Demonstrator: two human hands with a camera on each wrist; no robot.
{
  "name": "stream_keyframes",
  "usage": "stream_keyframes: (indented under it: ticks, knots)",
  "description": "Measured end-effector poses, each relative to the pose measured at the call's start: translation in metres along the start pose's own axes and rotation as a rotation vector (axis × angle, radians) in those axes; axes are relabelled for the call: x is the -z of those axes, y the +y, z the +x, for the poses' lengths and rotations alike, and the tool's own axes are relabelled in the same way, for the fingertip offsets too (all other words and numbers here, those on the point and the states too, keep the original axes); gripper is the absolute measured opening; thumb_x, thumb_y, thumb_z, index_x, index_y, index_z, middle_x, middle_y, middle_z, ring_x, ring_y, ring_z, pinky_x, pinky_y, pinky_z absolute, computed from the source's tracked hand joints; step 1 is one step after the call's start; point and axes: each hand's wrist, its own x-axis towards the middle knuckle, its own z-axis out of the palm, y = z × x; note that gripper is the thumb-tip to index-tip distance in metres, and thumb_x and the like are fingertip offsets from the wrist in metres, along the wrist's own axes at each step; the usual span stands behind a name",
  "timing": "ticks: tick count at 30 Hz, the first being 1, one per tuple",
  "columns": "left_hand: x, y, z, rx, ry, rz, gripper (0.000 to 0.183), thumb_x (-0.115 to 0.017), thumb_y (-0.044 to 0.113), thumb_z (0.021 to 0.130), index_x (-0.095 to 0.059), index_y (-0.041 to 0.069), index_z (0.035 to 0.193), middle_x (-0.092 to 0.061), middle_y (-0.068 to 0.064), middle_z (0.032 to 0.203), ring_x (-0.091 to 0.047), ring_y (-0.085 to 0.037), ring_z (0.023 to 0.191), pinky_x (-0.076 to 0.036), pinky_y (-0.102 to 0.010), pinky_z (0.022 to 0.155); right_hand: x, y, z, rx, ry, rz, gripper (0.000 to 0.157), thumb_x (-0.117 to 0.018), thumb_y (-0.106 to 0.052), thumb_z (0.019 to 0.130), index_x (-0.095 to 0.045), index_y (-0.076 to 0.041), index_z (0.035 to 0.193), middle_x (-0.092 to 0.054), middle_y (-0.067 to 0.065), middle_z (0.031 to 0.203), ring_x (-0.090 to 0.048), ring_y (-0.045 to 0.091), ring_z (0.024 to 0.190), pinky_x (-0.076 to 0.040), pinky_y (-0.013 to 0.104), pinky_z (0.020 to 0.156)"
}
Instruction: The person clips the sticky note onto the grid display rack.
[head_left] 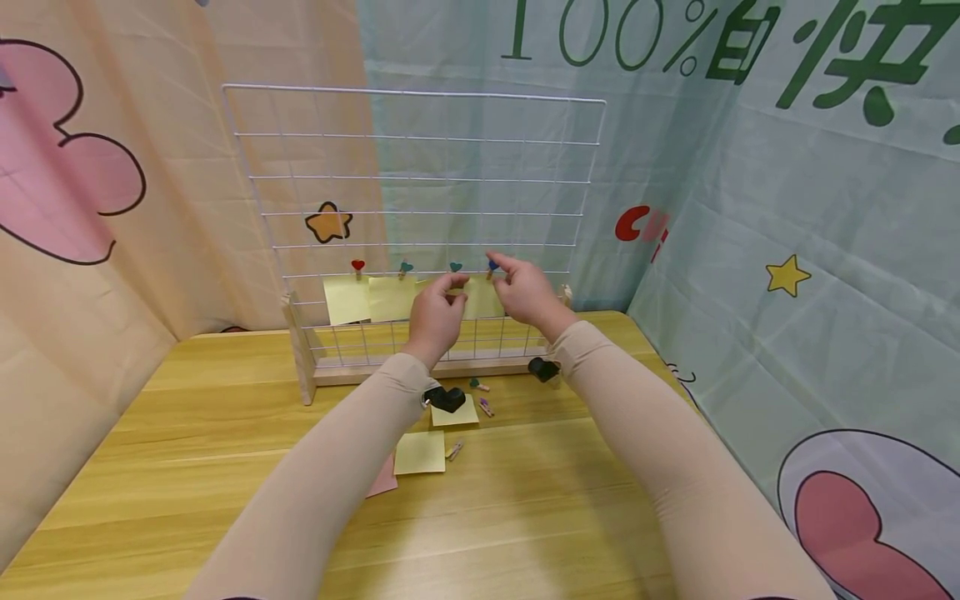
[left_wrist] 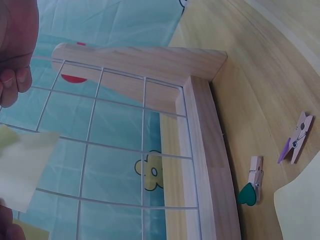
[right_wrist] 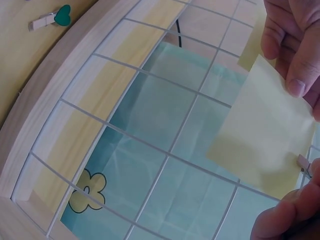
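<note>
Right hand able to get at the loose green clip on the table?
Probably yes: the loose green clip lies uncovered before the rack, though the right hand is occupied at the blue clip.

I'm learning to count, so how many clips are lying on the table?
3 visible: a green heart clip by the wooden base, a purple clip by the farther yellow note, and another clip by the nearer yellow note. The arms may hide more.

You face a thin white wire grid [head_left: 412, 92], smooth, metal-looking | pale wooden stand [left_wrist: 216, 165], matt | pale-yellow square paper notes [right_wrist: 265, 132], matt | green heart-topped wooden clothespin [left_wrist: 254, 181], smooth | yellow wood-grain tabletop [head_left: 225, 467], faintly glossy | your beige cloth sleeves [head_left: 330, 483], matt
</note>
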Motion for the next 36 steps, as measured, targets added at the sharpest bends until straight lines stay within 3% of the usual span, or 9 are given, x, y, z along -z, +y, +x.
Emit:
stream_keyframes:
  ticks: [25, 31, 36]
  knots:
    - [0.006, 0.005, -0.006, 0.024, -0.009, 0.001, 0.025, -0.067, 0.017, 0.105, -0.072, 0.010, 0.128, -0.075, -0.008, 0.127, -0.076, -0.027, 0.108, -0.064, -0.043, 0.088, 0.003, 0.002, -0.002, 0.007, -0.046, 0.051, 0.059, -0.058, -0.027, 0.110, -0.037, -0.031, 0.165, -0.045, 0.001, 0.060, -0.038, 0.015, 0.043, -0.039, 0.029, 0.046]
    - [0.013, 0.012, -0.014, 0.022, -0.043, 0.052, 0.027, -0.068, 0.023, 0.104, -0.071, 0.012, 0.129, -0.073, -0.007, 0.128, -0.075, -0.026, 0.106, -0.064, -0.042, 0.084, 0.005, 0.001, -0.008, 0.048, -0.027, 0.066, 0.058, -0.057, -0.026, 0.110, -0.038, -0.032, 0.164, -0.045, 0.001, 0.061, -0.039, 0.015, 0.044, -0.040, 0.029, 0.048]
    - [0.027, 0.017, -0.025, -0.012, -0.114, 0.115, 0.033, -0.068, 0.028, 0.105, -0.069, 0.012, 0.134, -0.070, -0.009, 0.132, -0.075, -0.026, 0.105, -0.064, -0.043, 0.082, 0.008, 0.002, -0.021, 0.131, 0.037, 0.049, 0.053, -0.058, -0.026, 0.110, -0.045, -0.028, 0.161, -0.045, 0.002, 0.061, -0.040, 0.018, 0.047, -0.039, 0.031, 0.048]
